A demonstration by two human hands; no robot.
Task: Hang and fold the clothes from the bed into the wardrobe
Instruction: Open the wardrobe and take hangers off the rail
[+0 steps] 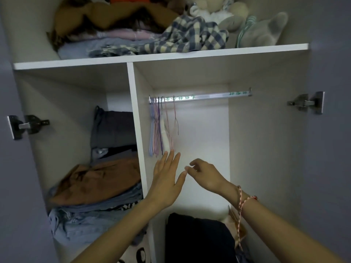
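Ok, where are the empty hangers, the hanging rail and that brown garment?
hangers [156, 133], head view, on the bunched wire arms at the rail's left end.
hanging rail [209, 95], head view, on its bare middle stretch.
brown garment [95, 179], head view, on its top face, left compartment.

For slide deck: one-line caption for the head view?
Left hand and right hand, both empty, reach toward hangers bunched at the left end of the rail.

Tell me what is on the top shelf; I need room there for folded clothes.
On the top shelf: a checked blanket, folded clothes under a brown bundle, and soft toys. Whatever lies behind them is covered.
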